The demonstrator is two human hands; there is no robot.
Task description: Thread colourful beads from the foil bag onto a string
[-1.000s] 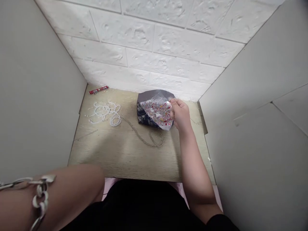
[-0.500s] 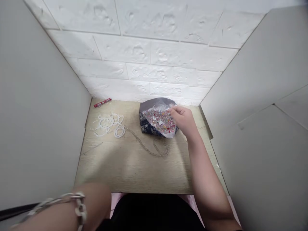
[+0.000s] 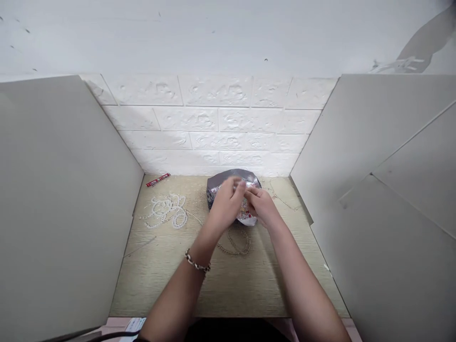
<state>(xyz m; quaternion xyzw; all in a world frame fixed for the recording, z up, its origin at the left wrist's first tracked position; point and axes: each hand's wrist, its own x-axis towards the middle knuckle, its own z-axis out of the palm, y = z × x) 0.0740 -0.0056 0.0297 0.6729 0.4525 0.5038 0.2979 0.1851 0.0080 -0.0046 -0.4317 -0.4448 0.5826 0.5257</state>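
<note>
A dark patterned box stands at the back of the wooden desk, with a clear plastic bag of small coloured beads lying in it. My left hand, with a chain bracelet on its wrist, reaches over the box, its fingers curled onto the bag. My right hand meets it from the right, pinching the bag's edge. Both hands cover most of the bag.
A pile of white bead strings lies at the left of the desk and a thin beaded chain trails in front of the box. A small red packet sits by the white brick wall. Grey partition panels close in both sides.
My left hand has come up from the near left edge to the bag and joined my right hand. The camera has tilted up, showing more of the wall.
</note>
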